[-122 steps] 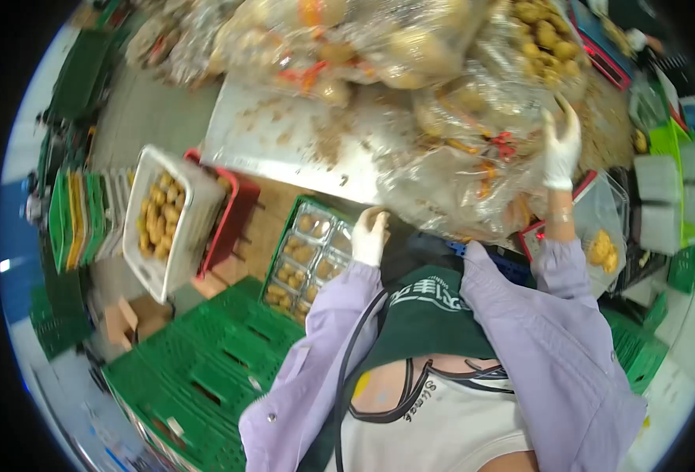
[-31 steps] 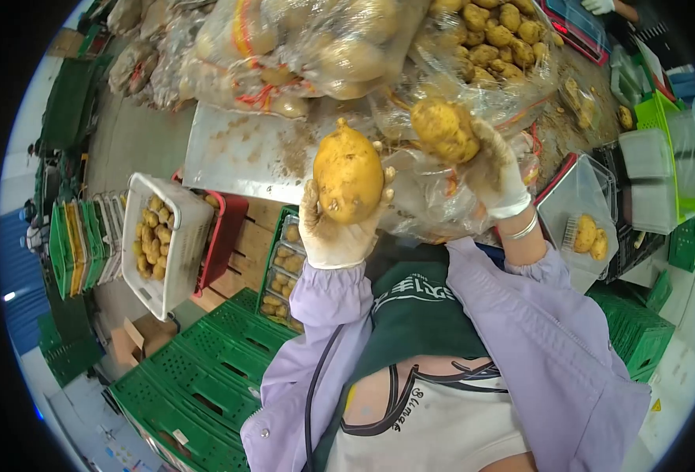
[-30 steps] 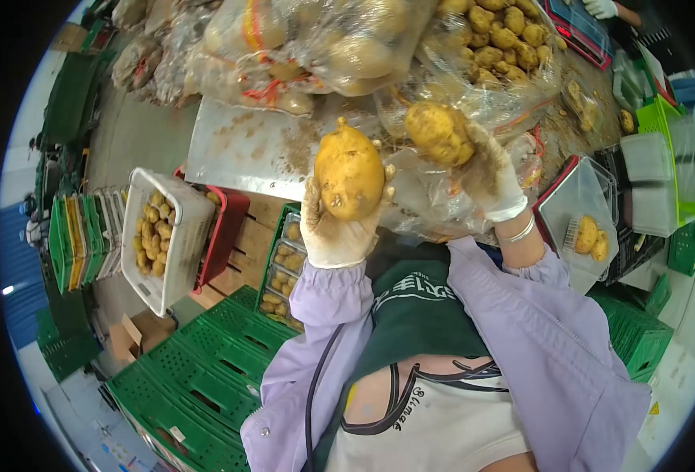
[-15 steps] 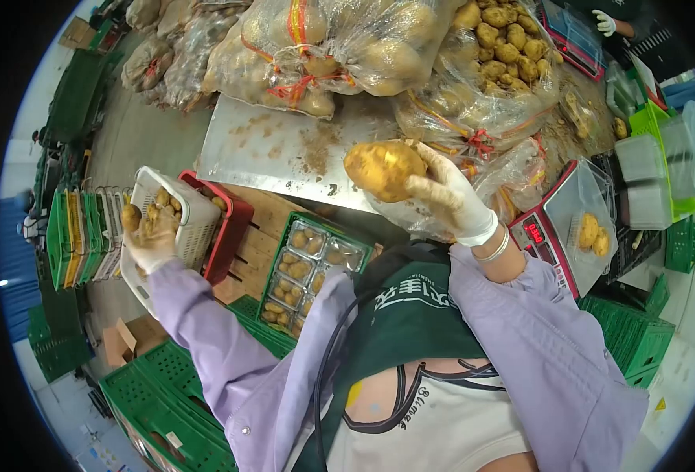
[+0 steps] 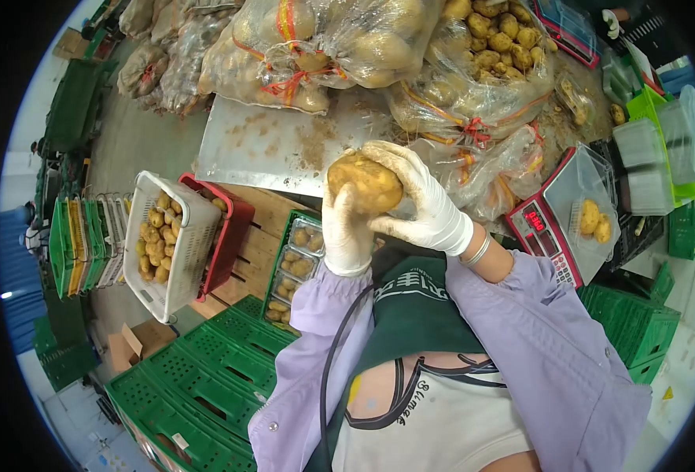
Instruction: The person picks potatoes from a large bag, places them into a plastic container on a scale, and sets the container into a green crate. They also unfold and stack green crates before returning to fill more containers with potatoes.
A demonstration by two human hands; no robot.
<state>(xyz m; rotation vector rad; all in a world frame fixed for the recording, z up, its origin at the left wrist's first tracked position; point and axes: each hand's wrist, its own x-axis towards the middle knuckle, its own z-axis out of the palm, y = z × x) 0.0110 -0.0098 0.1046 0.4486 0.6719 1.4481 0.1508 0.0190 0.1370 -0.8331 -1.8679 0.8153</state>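
A large potato (image 5: 362, 182), yellowish with brown soil on its skin, is held up in front of my chest. My right hand (image 5: 424, 206), in a white glove, grips it from the right, fingers over the top and thumb beneath. From the lower left, my gloved left hand (image 5: 346, 232) is closed against the same potato, its fingertips on the near side. Beyond my hands lies the soil-stained metal tabletop (image 5: 261, 145).
Left stands a white basket (image 5: 145, 287) of potatoes by a red crate (image 5: 241, 228). A green crate (image 5: 273, 303) holds packed trays. A scale (image 5: 548, 228) bears a tray of potatoes (image 5: 591, 220). Plastic potato sacks (image 5: 316, 47) line the back. Another person's gloved hand (image 5: 612, 23) shows top right.
My left hand has come from the white basket to the potato and now grips it with my right hand. The potato has shifted slightly left and turned.
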